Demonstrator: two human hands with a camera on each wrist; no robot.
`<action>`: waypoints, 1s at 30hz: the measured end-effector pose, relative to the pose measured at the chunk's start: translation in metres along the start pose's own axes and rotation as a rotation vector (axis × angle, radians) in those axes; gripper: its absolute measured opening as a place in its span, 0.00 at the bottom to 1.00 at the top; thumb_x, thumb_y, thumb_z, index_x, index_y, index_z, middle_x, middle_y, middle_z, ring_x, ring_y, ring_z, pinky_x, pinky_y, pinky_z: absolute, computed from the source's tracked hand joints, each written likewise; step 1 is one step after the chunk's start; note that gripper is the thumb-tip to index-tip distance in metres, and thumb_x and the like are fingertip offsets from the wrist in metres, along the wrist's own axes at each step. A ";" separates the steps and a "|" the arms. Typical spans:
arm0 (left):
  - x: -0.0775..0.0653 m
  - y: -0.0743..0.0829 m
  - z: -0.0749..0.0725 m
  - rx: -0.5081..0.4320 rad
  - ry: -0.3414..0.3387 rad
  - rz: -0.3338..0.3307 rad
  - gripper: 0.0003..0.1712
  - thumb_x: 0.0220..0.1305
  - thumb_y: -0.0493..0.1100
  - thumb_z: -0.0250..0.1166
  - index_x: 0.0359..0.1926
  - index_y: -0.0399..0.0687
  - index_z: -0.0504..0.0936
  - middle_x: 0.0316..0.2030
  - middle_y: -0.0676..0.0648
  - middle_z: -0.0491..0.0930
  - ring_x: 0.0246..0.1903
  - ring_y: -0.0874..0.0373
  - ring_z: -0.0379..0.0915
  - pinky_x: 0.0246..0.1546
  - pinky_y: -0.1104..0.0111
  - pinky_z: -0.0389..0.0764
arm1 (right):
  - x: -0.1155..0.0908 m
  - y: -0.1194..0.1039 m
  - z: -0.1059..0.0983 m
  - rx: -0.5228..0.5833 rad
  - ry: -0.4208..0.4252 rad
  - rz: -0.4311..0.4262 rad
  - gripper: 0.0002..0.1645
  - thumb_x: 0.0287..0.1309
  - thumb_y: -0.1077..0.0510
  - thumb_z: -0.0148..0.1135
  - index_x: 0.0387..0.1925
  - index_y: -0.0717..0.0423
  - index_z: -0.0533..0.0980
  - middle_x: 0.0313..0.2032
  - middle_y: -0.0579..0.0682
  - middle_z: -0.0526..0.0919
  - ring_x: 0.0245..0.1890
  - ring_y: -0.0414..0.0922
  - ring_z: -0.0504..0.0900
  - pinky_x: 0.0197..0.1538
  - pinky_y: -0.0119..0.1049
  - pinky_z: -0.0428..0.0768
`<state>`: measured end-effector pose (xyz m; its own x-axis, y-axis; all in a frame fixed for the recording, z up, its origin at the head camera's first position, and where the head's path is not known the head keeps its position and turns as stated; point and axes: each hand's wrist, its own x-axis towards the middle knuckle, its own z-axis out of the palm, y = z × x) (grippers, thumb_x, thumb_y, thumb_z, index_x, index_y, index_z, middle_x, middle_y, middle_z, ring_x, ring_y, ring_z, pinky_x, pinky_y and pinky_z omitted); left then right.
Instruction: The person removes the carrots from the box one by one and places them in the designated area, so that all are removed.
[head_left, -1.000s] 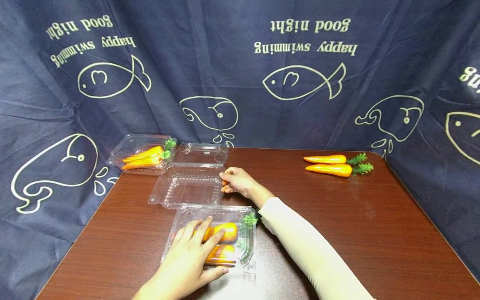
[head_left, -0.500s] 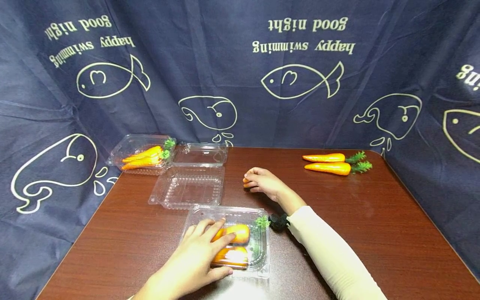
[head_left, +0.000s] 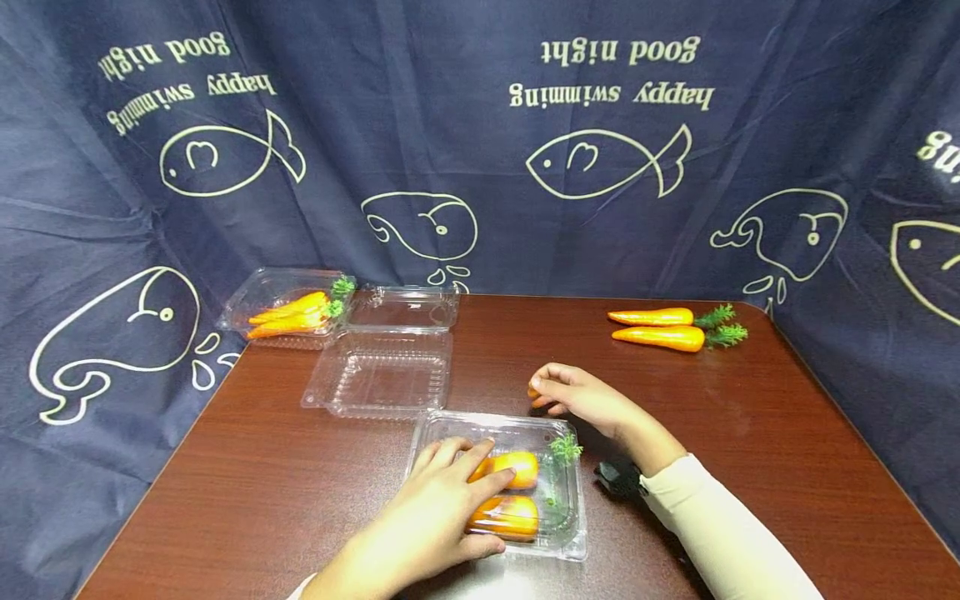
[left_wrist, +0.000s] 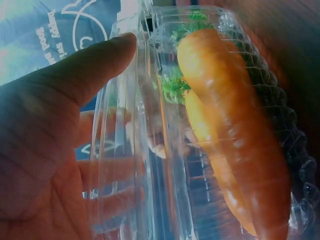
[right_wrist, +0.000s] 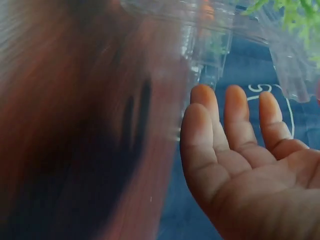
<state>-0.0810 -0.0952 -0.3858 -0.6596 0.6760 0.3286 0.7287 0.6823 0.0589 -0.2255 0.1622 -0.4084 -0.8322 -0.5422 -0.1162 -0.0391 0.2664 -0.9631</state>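
My left hand [head_left: 438, 512] rests with spread, fairly straight fingers on the lid of a clear plastic clamshell box [head_left: 495, 422]. Two orange carrots [head_left: 517, 518] with green tops lie inside it, seen through the plastic. In the left wrist view the thumb lies against the lid's edge, and the carrots [left_wrist: 235, 115] sit side by side. To the right, my right hand [head_left: 596, 404] hovers over the table, fingers loosely bent. In the right wrist view that hand [right_wrist: 240, 165] holds nothing. The black wrist camera [head_left: 617, 478] hangs beneath the right wrist.
An open clear clamshell [head_left: 375, 375] stands behind the left hand. At the back left, another clear box [head_left: 247, 292] holds carrots. Two loose carrots [head_left: 660, 337] lie at the back right of the brown table [head_left: 750, 433]. A dark blue printed cloth [head_left: 480, 125] hangs behind.
The clamshell with carrots has slid to the right under my left hand. My right hand has moved away from the open clamshell, rightward and nearer to me.
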 end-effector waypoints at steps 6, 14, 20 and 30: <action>0.013 0.008 0.006 0.002 -0.021 -0.009 0.39 0.47 0.67 0.74 0.61 0.61 0.80 0.60 0.43 0.75 0.57 0.49 0.68 0.57 0.53 0.69 | -0.030 0.007 -0.012 -0.016 -0.046 0.004 0.22 0.71 0.53 0.54 0.53 0.70 0.69 0.49 0.64 0.78 0.50 0.52 0.79 0.45 0.40 0.77; 0.026 0.017 0.012 0.020 -0.025 -0.008 0.39 0.48 0.69 0.72 0.61 0.61 0.79 0.61 0.42 0.74 0.57 0.49 0.67 0.57 0.52 0.70 | -0.046 0.016 -0.018 -0.051 -0.083 -0.033 0.20 0.66 0.58 0.61 0.52 0.68 0.71 0.45 0.57 0.79 0.47 0.49 0.77 0.49 0.38 0.75; 0.033 0.019 0.014 0.024 -0.027 -0.002 0.41 0.48 0.71 0.71 0.61 0.62 0.79 0.61 0.43 0.74 0.57 0.49 0.67 0.57 0.54 0.70 | -0.051 0.018 -0.024 -0.063 -0.086 -0.032 0.17 0.69 0.57 0.58 0.51 0.67 0.72 0.42 0.58 0.79 0.45 0.49 0.78 0.48 0.37 0.76; 0.045 0.009 0.025 0.012 0.017 0.017 0.40 0.48 0.73 0.71 0.59 0.61 0.80 0.61 0.47 0.74 0.59 0.52 0.67 0.61 0.52 0.68 | -0.053 0.020 -0.030 -0.141 0.067 -0.053 0.16 0.66 0.58 0.62 0.48 0.66 0.74 0.37 0.54 0.81 0.39 0.43 0.79 0.42 0.34 0.77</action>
<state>-0.1086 -0.0520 -0.3942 -0.6439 0.6828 0.3452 0.7374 0.6742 0.0419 -0.1987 0.2208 -0.4144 -0.8619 -0.5051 -0.0447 -0.1577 0.3507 -0.9231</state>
